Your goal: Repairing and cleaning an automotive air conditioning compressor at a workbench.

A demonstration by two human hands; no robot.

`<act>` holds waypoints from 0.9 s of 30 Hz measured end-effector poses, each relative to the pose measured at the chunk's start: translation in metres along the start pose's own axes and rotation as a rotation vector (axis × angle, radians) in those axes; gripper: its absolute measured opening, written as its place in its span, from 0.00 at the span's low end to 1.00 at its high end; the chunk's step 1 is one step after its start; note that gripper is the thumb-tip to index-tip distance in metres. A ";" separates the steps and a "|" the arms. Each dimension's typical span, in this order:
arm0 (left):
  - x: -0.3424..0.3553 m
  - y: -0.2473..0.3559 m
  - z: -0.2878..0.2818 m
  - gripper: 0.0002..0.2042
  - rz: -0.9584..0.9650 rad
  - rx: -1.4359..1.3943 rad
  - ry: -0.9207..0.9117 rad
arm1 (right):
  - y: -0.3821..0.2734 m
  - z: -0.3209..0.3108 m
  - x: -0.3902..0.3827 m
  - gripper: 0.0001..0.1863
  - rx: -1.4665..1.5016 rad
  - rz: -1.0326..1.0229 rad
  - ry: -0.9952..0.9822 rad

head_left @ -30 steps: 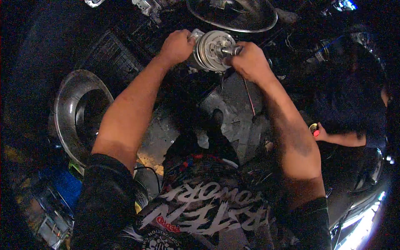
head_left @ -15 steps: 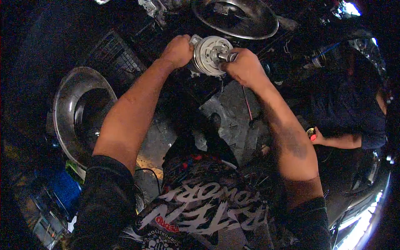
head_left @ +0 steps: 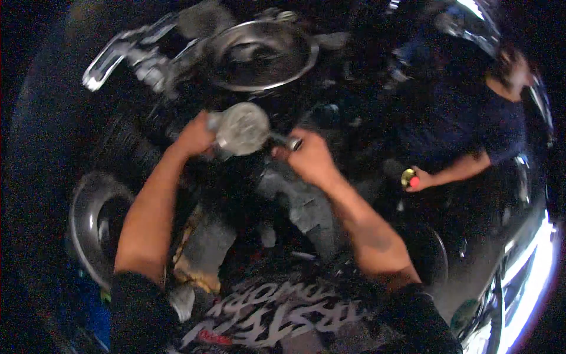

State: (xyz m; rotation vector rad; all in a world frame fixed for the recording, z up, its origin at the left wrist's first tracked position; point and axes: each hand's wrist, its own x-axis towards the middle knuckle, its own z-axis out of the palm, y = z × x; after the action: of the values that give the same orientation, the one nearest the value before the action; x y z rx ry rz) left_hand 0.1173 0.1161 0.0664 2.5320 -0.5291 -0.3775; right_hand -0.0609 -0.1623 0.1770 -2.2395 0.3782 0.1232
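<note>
One round silver metal part [head_left: 244,128] hangs far, left of centre, its left side gripped by the left hand's [head_left: 196,137] fingers; right of it, the right hand [head_left: 309,154] clenches a silver-and-dark metal rod [head_left: 293,143], its tip blurred

- From my remote post I look through the head-worn left fisheye.
- It faces down and forward, with the dark shirt [head_left: 283,315] close below.
- I see the left hand [head_left: 196,137] and right hand [head_left: 308,156] farther out, above mid-frame.
</note>
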 end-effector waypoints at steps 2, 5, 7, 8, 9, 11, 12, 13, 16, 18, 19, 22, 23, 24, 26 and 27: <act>0.005 0.086 0.008 0.25 -0.132 -0.142 -0.132 | 0.076 -0.041 -0.020 0.19 0.076 0.193 0.081; 0.005 0.082 0.016 0.24 -0.026 -0.098 -0.010 | 0.151 -0.074 -0.043 0.19 0.347 0.206 0.142; 0.003 0.075 0.017 0.21 0.037 -0.028 0.061 | 0.176 -0.103 -0.062 0.16 0.599 0.390 0.305; 0.002 0.065 0.018 0.19 0.125 -0.022 0.107 | 0.187 -0.116 -0.065 0.16 0.625 0.384 0.322; 0.006 0.086 0.022 0.17 0.040 -0.121 0.010 | 0.210 -0.133 -0.074 0.14 0.738 0.447 0.352; 0.008 0.119 0.014 0.14 -0.108 -0.289 -0.095 | 0.243 -0.154 -0.084 0.13 0.883 0.507 0.418; 0.004 0.127 0.013 0.13 -0.176 -0.369 -0.097 | 0.256 -0.164 -0.086 0.11 1.017 0.464 0.407; 0.001 0.128 0.012 0.14 -0.214 -0.412 -0.111 | 0.267 -0.173 -0.086 0.10 1.148 0.412 0.390; 0.014 0.119 0.031 0.18 -0.243 -0.466 -0.147 | 0.370 -0.201 -0.090 0.08 0.688 0.117 0.519; 0.009 0.102 0.015 0.17 -0.233 -0.457 -0.197 | 0.337 -0.210 -0.063 0.14 0.970 0.384 0.560; 0.011 0.105 0.013 0.17 -0.201 -0.474 -0.270 | 0.337 -0.216 -0.058 0.14 0.971 0.382 0.578; -0.003 0.108 -0.004 0.16 -0.265 -0.406 -0.233 | 0.300 -0.284 -0.042 0.28 0.771 0.686 0.214; -0.006 0.105 -0.009 0.16 -0.261 -0.400 -0.223 | 0.304 -0.287 -0.042 0.28 0.778 0.675 0.213; -0.010 0.099 -0.015 0.17 -0.312 -0.398 -0.211 | 0.307 -0.285 -0.036 0.31 0.783 0.593 0.143; 0.012 0.143 0.007 0.20 -0.372 -0.407 -0.258 | 0.441 -0.277 -0.084 0.38 0.786 -0.194 0.221; 0.027 0.149 0.019 0.20 -0.339 -0.438 -0.300 | 0.486 -0.307 -0.107 0.38 0.741 -0.168 0.256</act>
State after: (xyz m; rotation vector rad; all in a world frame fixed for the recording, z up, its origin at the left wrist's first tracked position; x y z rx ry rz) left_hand 0.0907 -0.0216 0.1268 2.1402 -0.0970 -0.9023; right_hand -0.3260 -0.6652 0.0396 -1.5393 0.3035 -0.3462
